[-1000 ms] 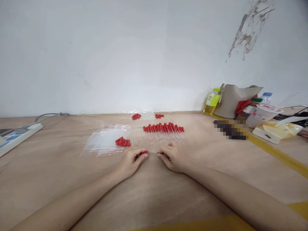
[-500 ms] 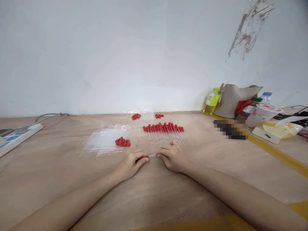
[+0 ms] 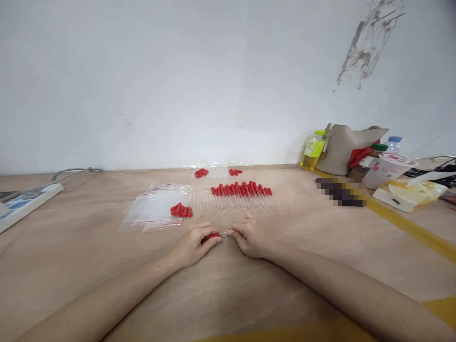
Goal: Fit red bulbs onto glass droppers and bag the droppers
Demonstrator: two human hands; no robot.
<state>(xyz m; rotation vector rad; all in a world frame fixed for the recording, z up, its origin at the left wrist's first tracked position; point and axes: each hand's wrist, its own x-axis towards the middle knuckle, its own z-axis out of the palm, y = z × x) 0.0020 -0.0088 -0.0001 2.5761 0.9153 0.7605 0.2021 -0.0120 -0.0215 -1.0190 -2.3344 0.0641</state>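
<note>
One dropper (image 3: 218,234) is running crosswise over the worktop (image 3: 206,294), left grip (image 3: 197,243) clasping its red bulb (image 3: 212,236), right grip (image 3: 248,236) pinching its clear tube (image 3: 224,233) (pointing right); one bottle (image 3: 314,148) is containing yellow liquid (image 3: 308,162).

I'm seeing bare left hand (image 3: 195,243), bare right hand (image 3: 249,240), both forearms (image 3: 342,287) bare too; small mole (image 3: 159,266) is showing on left forearm (image 3: 114,299), toward wrist (image 3: 174,259).

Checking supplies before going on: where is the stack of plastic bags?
In the head view, the plastic bags lie left of center, beyond the left hand, with loose red caps at their right end.
</note>
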